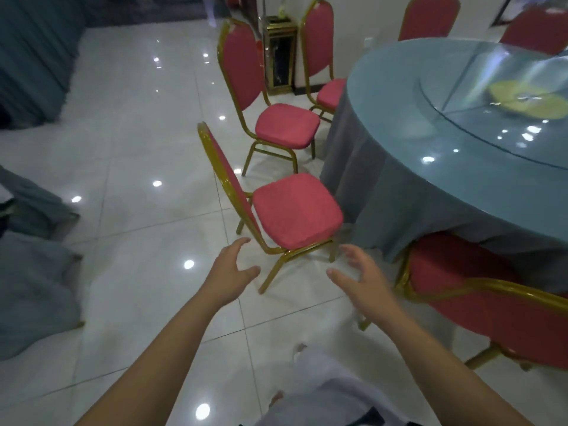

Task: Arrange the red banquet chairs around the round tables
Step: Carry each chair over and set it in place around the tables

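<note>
Red chair [296, 207]: stood on the tile floor [138, 155], its seat just beside the round table [399, 118].
Left hand [229, 272]: was empty, fingers spread, near the chair's gold leg.
Right hand [365, 281]: was empty too, fingers loosely spread, touching nothing.
Second chair [285, 124]: stood beyond it.

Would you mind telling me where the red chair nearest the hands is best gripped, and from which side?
Probably by the gold frame at the top of its backrest, coming from the left, behind the chair: its seat faces the round table, so that rim stands free. The left hand and right hand hold nothing.
</note>
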Available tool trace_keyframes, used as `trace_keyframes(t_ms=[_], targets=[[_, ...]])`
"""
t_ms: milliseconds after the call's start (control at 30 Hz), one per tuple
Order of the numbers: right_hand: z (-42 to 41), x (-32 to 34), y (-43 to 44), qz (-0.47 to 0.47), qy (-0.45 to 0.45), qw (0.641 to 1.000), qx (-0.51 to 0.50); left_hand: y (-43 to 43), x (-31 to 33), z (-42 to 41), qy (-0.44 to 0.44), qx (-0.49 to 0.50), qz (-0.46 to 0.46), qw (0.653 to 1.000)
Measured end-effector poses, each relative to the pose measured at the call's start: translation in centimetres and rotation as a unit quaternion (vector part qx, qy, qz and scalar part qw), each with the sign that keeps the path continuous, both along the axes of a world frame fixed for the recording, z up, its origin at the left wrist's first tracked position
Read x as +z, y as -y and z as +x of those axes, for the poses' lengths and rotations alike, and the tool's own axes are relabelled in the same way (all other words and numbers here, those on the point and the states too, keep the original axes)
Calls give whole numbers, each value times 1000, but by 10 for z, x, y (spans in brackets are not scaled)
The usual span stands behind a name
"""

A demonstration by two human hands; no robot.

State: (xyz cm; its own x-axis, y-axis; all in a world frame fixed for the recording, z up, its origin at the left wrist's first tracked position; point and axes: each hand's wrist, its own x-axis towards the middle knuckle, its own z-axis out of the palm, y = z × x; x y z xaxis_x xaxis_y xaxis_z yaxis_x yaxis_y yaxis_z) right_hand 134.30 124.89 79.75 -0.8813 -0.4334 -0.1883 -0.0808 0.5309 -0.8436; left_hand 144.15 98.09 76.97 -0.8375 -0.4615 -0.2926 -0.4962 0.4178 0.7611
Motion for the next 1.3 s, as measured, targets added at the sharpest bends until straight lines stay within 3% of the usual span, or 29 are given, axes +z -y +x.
trace_keyframes(t_ms=[333,500,633,767,900,1033,1133,1200,1300], targets=[[-89,-30,199,-35,62,996,55,168,-3,-76,8,38,-67,997],[-130,-26,309,-79,104,984,123,255,17,-132,31,1,-118,993],[-157,-33,371,-16,88,981,174,307,24,-176,20,-18,-147,989],[-171,-44,395,53,74,983,162,343,24,-215,31,-78,-143,986],[-189,-55,389,91,173,966,171,383,17,-269,63,-188,-171,965],[-189,-55,378,70,258,958,101,418,0,-328,94,-335,-244,905],[-174,-49,375,59,283,957,27,433,-13,-358,65,-395,-230,887],[-160,-46,382,75,269,960,-36,437,-20,-375,17,-425,-200,883],[-133,-48,404,151,176,960,-156,433,-27,-393,-55,-495,-183,848]])
